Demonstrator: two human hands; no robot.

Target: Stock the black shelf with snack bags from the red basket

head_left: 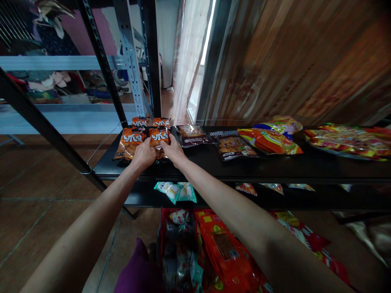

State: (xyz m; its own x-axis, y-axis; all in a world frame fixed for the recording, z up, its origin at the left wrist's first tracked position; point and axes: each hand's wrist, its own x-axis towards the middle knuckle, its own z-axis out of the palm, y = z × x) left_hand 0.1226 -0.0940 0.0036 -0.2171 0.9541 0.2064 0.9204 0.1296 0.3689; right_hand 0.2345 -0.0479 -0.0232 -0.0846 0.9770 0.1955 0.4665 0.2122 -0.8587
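Observation:
On the black shelf's left end, my left hand point(144, 154) and my right hand point(174, 150) grip an orange snack bag point(159, 138) from its two sides. The bag lies face up, its lower part partly behind my fingers. Just left of it lies a matching orange snack bag point(132, 140), close to my left knuckles. Behind these are a left rear orange bag point(140, 121) and a right rear orange bag point(161, 121). To the right of my right hand sits a dark brown snack bag point(193, 135).
Farther right on the black shelf point(195, 162) are a potato-chip bag point(233, 146) and colourful bags point(271, 136). Green packets point(177, 191) lie one level down. A red crate point(159, 240) of packaged snacks stands below. A black post point(73, 154) rises at the left end.

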